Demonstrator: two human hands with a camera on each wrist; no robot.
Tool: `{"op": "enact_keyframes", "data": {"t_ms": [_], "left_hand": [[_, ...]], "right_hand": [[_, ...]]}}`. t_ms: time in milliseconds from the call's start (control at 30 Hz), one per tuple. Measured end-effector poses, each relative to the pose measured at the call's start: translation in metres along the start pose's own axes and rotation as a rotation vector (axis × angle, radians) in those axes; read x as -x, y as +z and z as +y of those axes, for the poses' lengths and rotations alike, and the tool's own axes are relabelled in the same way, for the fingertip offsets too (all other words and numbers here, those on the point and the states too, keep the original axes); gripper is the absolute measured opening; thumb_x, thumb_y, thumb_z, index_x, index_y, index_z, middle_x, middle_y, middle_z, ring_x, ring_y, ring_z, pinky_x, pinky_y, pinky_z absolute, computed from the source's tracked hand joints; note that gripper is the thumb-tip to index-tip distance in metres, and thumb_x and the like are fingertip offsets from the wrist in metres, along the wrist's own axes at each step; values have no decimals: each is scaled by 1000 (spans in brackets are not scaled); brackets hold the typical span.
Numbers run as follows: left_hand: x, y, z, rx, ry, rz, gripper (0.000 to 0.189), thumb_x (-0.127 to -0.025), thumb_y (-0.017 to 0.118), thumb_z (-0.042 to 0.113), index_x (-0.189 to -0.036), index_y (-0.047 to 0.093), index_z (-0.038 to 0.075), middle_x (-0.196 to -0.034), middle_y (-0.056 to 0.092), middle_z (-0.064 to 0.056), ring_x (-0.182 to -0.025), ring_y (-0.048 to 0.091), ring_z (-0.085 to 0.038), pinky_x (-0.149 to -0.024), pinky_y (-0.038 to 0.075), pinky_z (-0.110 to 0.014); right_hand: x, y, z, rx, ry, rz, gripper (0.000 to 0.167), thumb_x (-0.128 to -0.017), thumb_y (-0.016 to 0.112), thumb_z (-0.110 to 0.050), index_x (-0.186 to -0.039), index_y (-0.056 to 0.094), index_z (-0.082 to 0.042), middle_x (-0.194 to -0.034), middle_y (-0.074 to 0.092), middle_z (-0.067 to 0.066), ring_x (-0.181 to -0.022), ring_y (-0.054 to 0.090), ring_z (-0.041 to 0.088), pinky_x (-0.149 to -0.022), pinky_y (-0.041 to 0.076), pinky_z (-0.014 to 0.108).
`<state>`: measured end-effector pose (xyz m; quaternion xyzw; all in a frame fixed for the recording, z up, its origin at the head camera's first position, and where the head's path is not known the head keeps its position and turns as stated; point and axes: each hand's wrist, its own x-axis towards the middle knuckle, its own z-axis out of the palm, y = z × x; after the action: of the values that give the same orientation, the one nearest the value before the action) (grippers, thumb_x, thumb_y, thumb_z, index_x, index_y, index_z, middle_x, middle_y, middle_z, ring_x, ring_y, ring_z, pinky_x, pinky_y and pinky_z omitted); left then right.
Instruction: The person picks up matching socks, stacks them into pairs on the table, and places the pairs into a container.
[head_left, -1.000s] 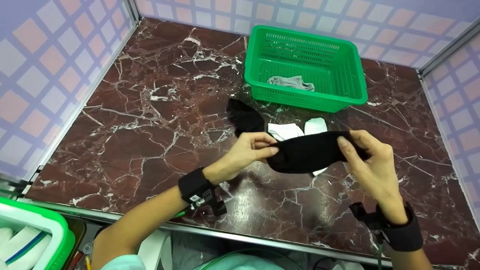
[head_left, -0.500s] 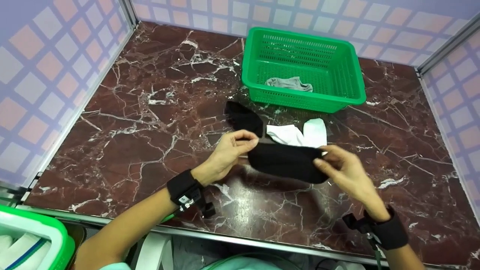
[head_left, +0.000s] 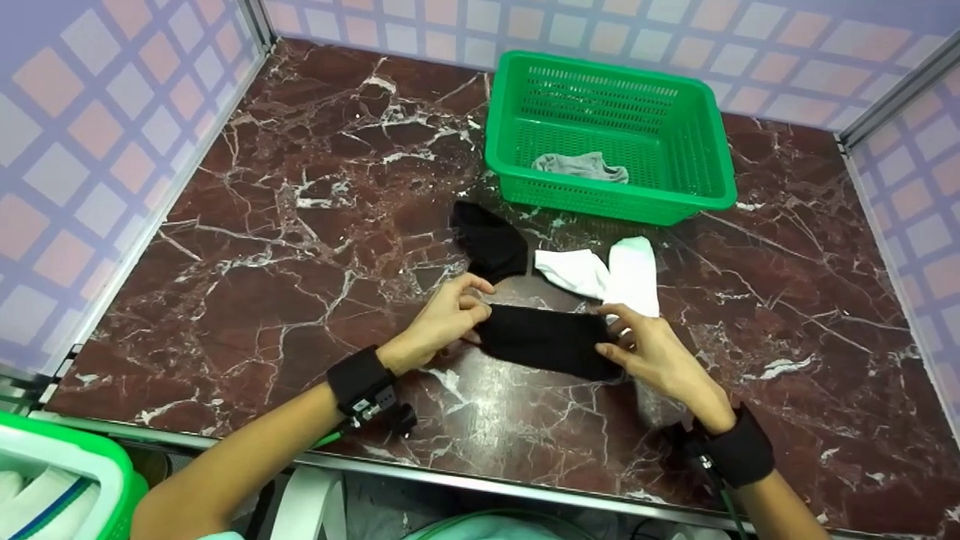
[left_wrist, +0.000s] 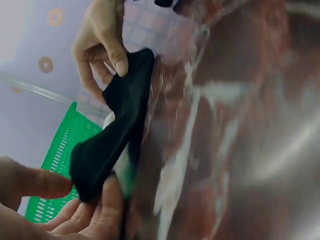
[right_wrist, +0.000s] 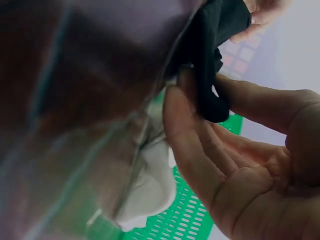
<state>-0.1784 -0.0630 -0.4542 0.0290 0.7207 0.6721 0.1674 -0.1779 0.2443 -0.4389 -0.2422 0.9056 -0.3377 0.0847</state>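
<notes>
"So, what are we holding between our two hands?"

"We have a black sock (head_left: 551, 341) drawn out sideways above the nearer part of the marbled tabletop (head_left: 300, 300); whether it touches the surface, we cannot tell."

"And our fingers?"

"Our left hand (head_left: 442, 324) pinches one end between thumb and fingers, and our right hand (head_left: 660, 356) pinches the other likewise."

"What do we see around it?"

"Just beyond, we see a second black piece (head_left: 489, 241) lying near our left hand, then a crumpled white piece (head_left: 574, 271) and a longer white piece (head_left: 634, 274), which reaches toward our right hand. Behind them stands our green basket (head_left: 611, 196), a grey sock (head_left: 581, 166) inside by its near wall."
</notes>
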Motion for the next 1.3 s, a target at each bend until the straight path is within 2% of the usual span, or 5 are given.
{"op": "enact_keyframes", "data": {"t_ms": [267, 367, 700, 1000, 1300], "left_hand": [[3, -12, 6, -510, 205, 38, 30, -82, 57, 5, -111, 60, 0, -97, 70, -10, -85, 67, -21, -73, 54, -33], [-1, -16, 10, -582, 235, 50, 28, -80, 57, 5, -107, 62, 0, -98, 70, -10, -90, 67, -22, -79, 53, -35], [-35, -30, 41, -536, 153, 91, 18, -91, 58, 7, -107, 63, 0, -95, 68, -13, -66, 64, -24, -53, 52, -28], [-95, -47, 50, -1020, 223, 334, 21, -92, 56, 15, -108, 56, 2, -99, 60, -15, -93, 58, -34, -70, 51, -48], [-130, -46, 47, -1144, 55, 303, 40, -91, 62, 17, -124, 51, -3, -116, 59, -25, -108, 53, -43, -82, 48, -56]], "right_hand": [[9, -5, -10, 151, -68, 16, 46, -85, 76, -17, -123, 60, 2, -103, 64, 15, -75, 65, 20, -66, 54, 35], [7, -9, -18, 199, -56, 42, 46, -86, 75, -25, -122, 62, 0, -110, 64, 14, -77, 66, 19, -66, 54, 37], [-54, 1, -45, -25, 3, -115, 39, -93, 66, -25, -121, 61, 2, -102, 70, 12, -77, 67, 21, -70, 55, 38], [-117, 22, -49, -113, 148, -289, 53, -96, 60, -28, -133, 42, 6, -91, 69, 16, -65, 67, 28, -56, 56, 37], [-142, 30, -45, -2, 292, -213, 28, -95, 60, -28, -95, 62, 0, -66, 67, 13, -54, 66, 24, -50, 55, 34]]}}
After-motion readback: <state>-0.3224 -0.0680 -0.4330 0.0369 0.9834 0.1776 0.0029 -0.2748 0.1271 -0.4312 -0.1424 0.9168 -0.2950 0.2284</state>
